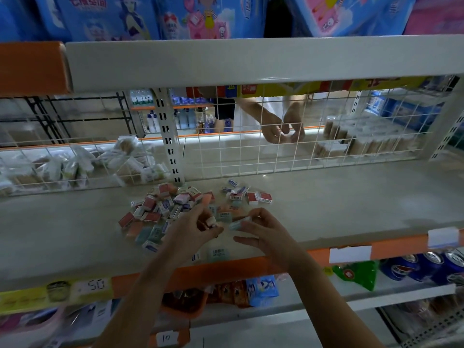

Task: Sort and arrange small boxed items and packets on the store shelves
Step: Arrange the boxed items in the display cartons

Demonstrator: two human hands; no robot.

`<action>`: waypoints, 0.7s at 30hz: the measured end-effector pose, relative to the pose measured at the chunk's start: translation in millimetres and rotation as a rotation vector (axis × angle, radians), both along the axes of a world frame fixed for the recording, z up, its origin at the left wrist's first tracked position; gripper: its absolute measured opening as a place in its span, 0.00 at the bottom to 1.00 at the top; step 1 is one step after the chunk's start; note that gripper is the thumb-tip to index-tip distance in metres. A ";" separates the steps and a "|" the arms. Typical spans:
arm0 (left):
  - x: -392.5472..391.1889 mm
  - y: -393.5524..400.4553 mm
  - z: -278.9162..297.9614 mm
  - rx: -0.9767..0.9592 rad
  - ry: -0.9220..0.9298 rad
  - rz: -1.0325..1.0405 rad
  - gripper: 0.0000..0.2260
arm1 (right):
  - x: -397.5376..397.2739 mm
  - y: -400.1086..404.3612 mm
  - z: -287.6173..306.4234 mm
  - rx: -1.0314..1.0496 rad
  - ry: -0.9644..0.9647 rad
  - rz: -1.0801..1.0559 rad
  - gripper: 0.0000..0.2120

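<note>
Both forearms reach over the shelf (326,204); left hand (193,228) pinches a small box (211,221), right hand (261,231) pinches a packet (236,225), beside the pile (165,207).

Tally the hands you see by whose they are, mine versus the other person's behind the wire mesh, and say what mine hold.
Mine: 2, the left hand pinching a small box, the right hand pinching a pale teal box
Other person's hands behind the wire mesh: 2
Total: 4
</note>
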State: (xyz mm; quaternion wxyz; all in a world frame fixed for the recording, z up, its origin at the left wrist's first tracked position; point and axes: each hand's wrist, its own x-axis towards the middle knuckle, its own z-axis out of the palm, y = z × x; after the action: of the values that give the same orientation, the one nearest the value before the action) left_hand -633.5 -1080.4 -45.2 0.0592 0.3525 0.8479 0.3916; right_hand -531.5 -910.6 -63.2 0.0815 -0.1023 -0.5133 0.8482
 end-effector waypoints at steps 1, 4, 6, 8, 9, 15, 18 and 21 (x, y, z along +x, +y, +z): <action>-0.6 1.0 -1.2 -0.005 -0.008 0.002 0.12 | -0.8 0.0 -0.7 0.023 -0.010 -0.002 0.05; 1.8 4.8 -1.2 0.010 -0.056 0.003 0.11 | -0.8 0.9 -1.2 0.198 -0.041 -0.012 0.06; 4.1 6.2 -1.1 0.043 -0.105 -0.009 0.16 | -0.7 1.3 -1.9 0.450 -0.067 -0.037 0.07; 3.2 7.5 -3.0 0.047 -0.104 -0.030 0.08 | -1.2 1.5 -3.2 0.742 -0.076 -0.075 0.09; 1.8 8.3 -4.1 0.042 -0.105 -0.028 0.04 | -1.1 1.5 -3.6 0.859 -0.078 -0.096 0.10; -4.0 11.3 -8.0 0.109 -0.263 -0.020 0.03 | 1.1 5.5 -2.9 1.210 -0.041 -0.155 0.19; -5.1 8.4 -9.1 0.119 -0.333 -0.057 0.08 | 2.2 7.3 -0.6 1.257 -0.024 -0.146 0.20; -8.2 6.6 -10.9 0.116 -0.322 -0.053 0.10 | 2.4 8.1 1.6 1.289 -0.007 -0.125 0.20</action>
State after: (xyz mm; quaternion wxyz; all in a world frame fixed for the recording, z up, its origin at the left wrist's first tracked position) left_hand -641.7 -1073.9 -56.1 0.1841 0.3100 0.7938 0.4898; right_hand -529.2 -902.4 -61.6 0.1740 -0.0653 -0.9129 0.3635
